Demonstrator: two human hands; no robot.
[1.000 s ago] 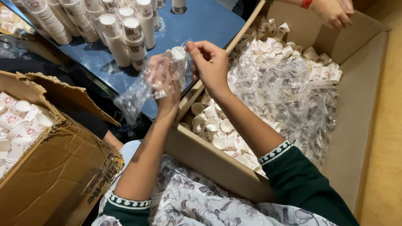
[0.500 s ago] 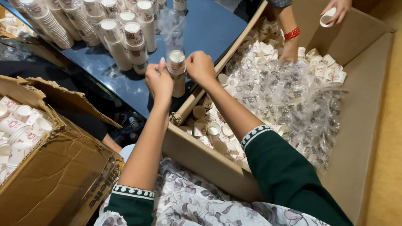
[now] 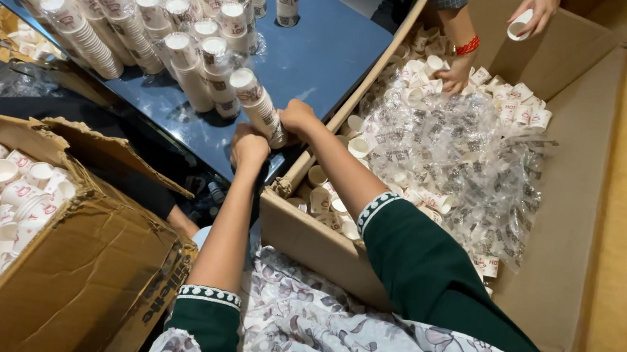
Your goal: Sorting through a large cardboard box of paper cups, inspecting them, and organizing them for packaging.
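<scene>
Setting a sleeve of paper cups (image 3: 260,107) down at the near end of the rows of cup stacks (image 3: 136,18) on the blue table (image 3: 326,53) is what the head view shows; a second ago both hands held it up in crinkled clear wrap, so it is now joining the finished rows. The right hand (image 3: 298,117) is closed around its lower end, and the left hand (image 3: 250,150) sits just below, fingers curled, touching the table edge. The sleeve's long axis leans, open mouth pointing up and away-left from the hands. Beside the right arm lies a cardboard box (image 3: 557,225) of loose cups.
</scene>
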